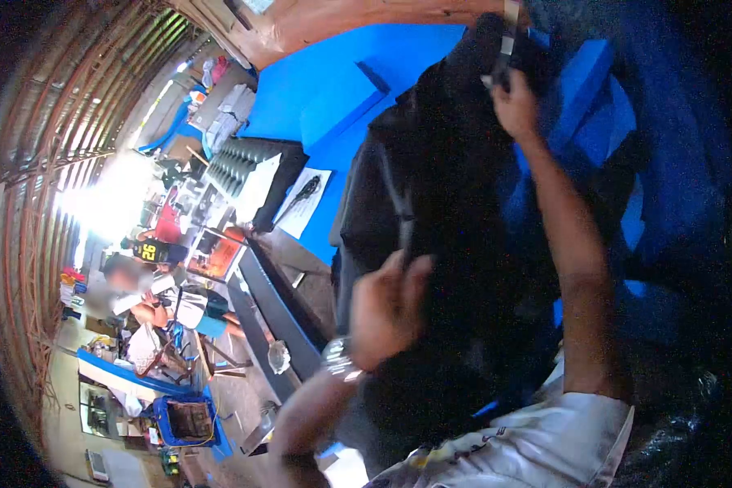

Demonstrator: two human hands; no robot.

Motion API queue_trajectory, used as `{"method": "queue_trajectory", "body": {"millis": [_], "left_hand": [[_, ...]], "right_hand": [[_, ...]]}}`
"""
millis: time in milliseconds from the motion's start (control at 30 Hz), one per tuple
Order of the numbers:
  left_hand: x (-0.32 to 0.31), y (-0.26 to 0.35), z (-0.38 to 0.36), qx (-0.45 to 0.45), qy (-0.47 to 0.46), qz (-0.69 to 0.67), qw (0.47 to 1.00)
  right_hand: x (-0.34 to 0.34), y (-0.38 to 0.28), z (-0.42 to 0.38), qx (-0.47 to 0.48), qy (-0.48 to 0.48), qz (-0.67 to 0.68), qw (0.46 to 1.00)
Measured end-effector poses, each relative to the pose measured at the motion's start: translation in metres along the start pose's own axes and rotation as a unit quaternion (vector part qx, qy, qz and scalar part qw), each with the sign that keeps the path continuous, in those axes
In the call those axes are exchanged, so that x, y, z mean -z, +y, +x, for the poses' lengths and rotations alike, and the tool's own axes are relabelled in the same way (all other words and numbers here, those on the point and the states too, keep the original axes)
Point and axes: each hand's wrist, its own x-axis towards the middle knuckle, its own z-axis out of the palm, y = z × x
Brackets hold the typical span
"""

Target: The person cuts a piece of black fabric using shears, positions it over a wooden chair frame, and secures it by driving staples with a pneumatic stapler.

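A large sheet of black material (pixel 455 163) covers the surface in front of me, with folds along its left side. My left hand (pixel 390 305), a metal-banded watch on the wrist, is over this sheet and smeared by motion. Its thumb and fingers are bent, and a narrow grey-black strip (pixel 405 228) shows right above the fingertips. Farther up, my right hand (pixel 516 106) is closed round a dark narrow tool (pixel 506 61) with a pale band; its exact kind does not show. The tool lies over the sheet's upper edge.
Blue sheets (pixel 342 89) spread beyond the black material, with more blue pieces (pixel 594 106) at right. A printed white paper (pixel 303 199) lies beside a tufted dark panel (pixel 240 167). At left, people (pixel 159 281) sit near a blue bin (pixel 189 420) and a long dark bench (pixel 268 313).
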Motion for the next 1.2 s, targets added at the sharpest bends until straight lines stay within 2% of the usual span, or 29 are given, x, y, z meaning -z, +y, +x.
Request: {"method": "queue_trajectory", "body": {"millis": [67, 133, 233, 333, 400, 433, 533, 600, 667, 700, 733, 767, 800, 833, 867, 1000, 1067, 1100, 1133, 1200], "left_hand": [[-0.063, -0.020, 0.016, -0.064, 0.022, 0.027, 0.997], [-0.078, -0.015, 0.021, -0.054, 0.030, 0.034, 0.998], [-0.077, -0.021, 0.027, -0.051, 0.022, 0.063, 0.996], [-0.074, -0.025, 0.037, -0.054, -0.006, 0.121, 0.991], [-0.073, -0.032, 0.049, -0.053, -0.022, 0.137, 0.989], [-0.069, -0.035, 0.053, -0.042, -0.028, 0.131, 0.990], [-0.051, -0.063, 0.056, 0.030, -0.004, 0.084, 0.996], [-0.022, -0.072, 0.057, 0.096, 0.002, 0.087, 0.992], [-0.010, -0.067, 0.063, 0.104, 0.055, 0.001, 0.993], [0.005, -0.059, 0.060, 0.153, 0.042, -0.042, 0.986], [0.021, -0.065, 0.050, 0.036, 0.024, 0.086, 0.995], [0.033, -0.064, 0.039, 0.107, 0.065, -0.083, 0.989], [0.041, -0.054, 0.035, 0.133, 0.073, -0.075, 0.986], [0.050, -0.043, 0.031, 0.159, 0.080, -0.069, 0.982], [0.056, -0.018, 0.032, 0.139, 0.051, 0.110, 0.983], [0.090, 0.002, 0.037, 0.089, -0.015, 0.262, 0.961], [0.107, 0.016, 0.066, -0.058, 0.011, 0.398, 0.915], [0.136, 0.018, 0.100, -0.120, 0.038, 0.468, 0.875], [0.166, 0.019, 0.136, -0.168, 0.067, 0.546, 0.818], [0.240, 0.024, 0.207, -0.224, 0.112, 0.700, 0.669]], "right_hand": [[-0.005, -0.046, 0.015, 0.074, -0.084, 0.045, 0.993], [-0.040, -0.041, 0.035, 0.181, -0.103, 0.082, 0.975], [-0.060, -0.046, 0.046, 0.152, -0.229, 0.064, 0.959], [-0.091, -0.073, 0.031, 0.171, -0.317, 0.070, 0.930], [-0.105, -0.086, 0.017, 0.201, -0.413, 0.008, 0.888], [-0.129, -0.076, 0.009, 0.262, -0.397, -0.016, 0.879], [-0.160, -0.032, -0.011, 0.131, -0.439, 0.087, 0.885], [-0.189, -0.016, -0.022, 0.146, -0.422, 0.067, 0.892], [-0.214, -0.006, -0.022, 0.168, -0.390, 0.034, 0.905], [-0.215, -0.007, -0.023, 0.147, -0.386, 0.026, 0.910], [-0.213, -0.007, -0.020, 0.132, -0.384, 0.014, 0.914], [-0.209, -0.005, -0.019, 0.116, -0.373, 0.015, 0.920], [-0.214, 0.001, -0.019, 0.148, -0.329, 0.026, 0.932], [-0.205, -0.002, -0.015, 0.122, -0.331, 0.016, 0.936], [-0.195, -0.006, -0.011, 0.098, -0.333, 0.005, 0.938], [-0.207, 0.009, -0.011, 0.112, -0.274, 0.071, 0.953], [-0.207, 0.020, 0.001, 0.104, -0.267, 0.081, 0.955], [-0.218, 0.041, 0.001, 0.104, -0.225, 0.105, 0.963], [-0.232, 0.064, 0.001, 0.107, -0.183, 0.127, 0.969], [-0.237, 0.091, 0.022, 0.073, -0.111, 0.229, 0.964]]}}
